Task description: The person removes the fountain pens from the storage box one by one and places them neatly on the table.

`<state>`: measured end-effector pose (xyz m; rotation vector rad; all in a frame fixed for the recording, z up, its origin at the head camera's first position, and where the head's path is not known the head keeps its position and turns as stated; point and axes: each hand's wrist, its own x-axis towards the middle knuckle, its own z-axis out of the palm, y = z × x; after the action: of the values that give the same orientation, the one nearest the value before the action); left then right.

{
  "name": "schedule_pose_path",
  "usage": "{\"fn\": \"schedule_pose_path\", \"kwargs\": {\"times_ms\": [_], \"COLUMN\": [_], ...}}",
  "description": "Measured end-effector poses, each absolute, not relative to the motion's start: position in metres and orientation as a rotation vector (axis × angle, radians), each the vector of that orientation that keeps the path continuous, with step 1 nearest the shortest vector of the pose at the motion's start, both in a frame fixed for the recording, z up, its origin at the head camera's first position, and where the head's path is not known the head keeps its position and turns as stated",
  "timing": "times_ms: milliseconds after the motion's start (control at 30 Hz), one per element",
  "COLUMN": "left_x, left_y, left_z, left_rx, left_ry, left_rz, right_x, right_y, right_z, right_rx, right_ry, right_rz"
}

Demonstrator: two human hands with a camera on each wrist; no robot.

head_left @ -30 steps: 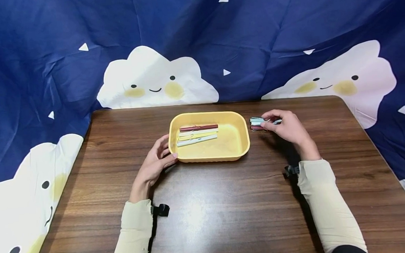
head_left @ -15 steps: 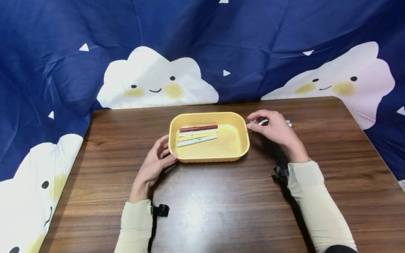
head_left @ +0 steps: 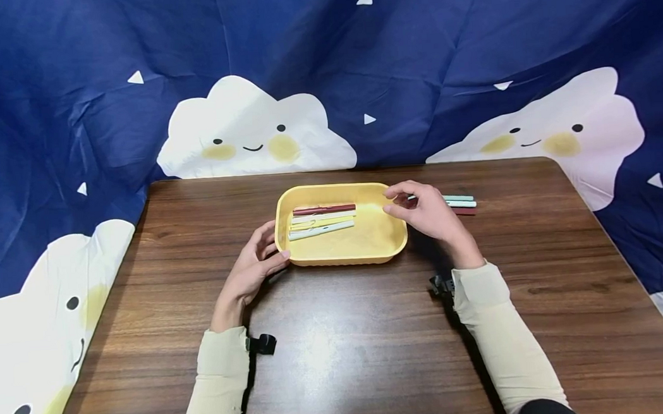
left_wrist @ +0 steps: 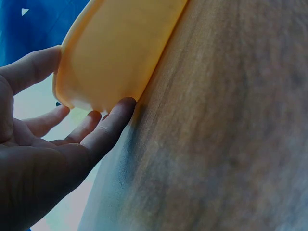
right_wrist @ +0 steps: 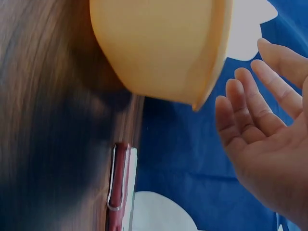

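Note:
A shallow yellow plastic box (head_left: 343,257) stands near the table's far edge. Inside, toward its left end, pens lie side by side: a dark red pen (head_left: 325,210), a white one, a yellow pen (head_left: 322,223) and a pale one (head_left: 321,231). My left hand (head_left: 253,267) holds the box's left end, its thumb at the front corner and its fingers along the side wall. With nothing in it, my right hand (head_left: 427,212) hovers at the box's right rim, fingers slightly bent. Behind it lie a teal pen (head_left: 461,198), a white pen (head_left: 463,204) and a dark red pen (right_wrist: 119,187), partly hidden in the head view.
The brown wooden table (head_left: 339,333) reaches back to a dark blue cloth (head_left: 402,51) printed with white clouds. A black wrist strap mount (head_left: 262,344) sits on the left wrist, another (head_left: 440,285) on the right.
My right hand has moved left from the pens on the table to the box's right rim, leaving those pens on the table. My left hand and the box have stayed put.

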<state>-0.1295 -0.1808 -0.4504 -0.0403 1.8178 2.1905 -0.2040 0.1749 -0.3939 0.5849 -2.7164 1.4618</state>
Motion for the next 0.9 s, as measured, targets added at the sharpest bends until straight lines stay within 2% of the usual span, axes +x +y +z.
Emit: {"fn": "schedule_pose_path", "kwargs": {"times_ms": [900], "left_x": [-0.129], "left_y": [-0.182], "left_z": [-0.450], "left_rx": [-0.061], "left_ry": [1.801], "left_rz": [2.200], "right_x": [-0.206], "right_y": [0.139], "right_z": [-0.407], "right_rx": [0.710], "right_ry": [-2.761], "right_rz": [1.569]}}
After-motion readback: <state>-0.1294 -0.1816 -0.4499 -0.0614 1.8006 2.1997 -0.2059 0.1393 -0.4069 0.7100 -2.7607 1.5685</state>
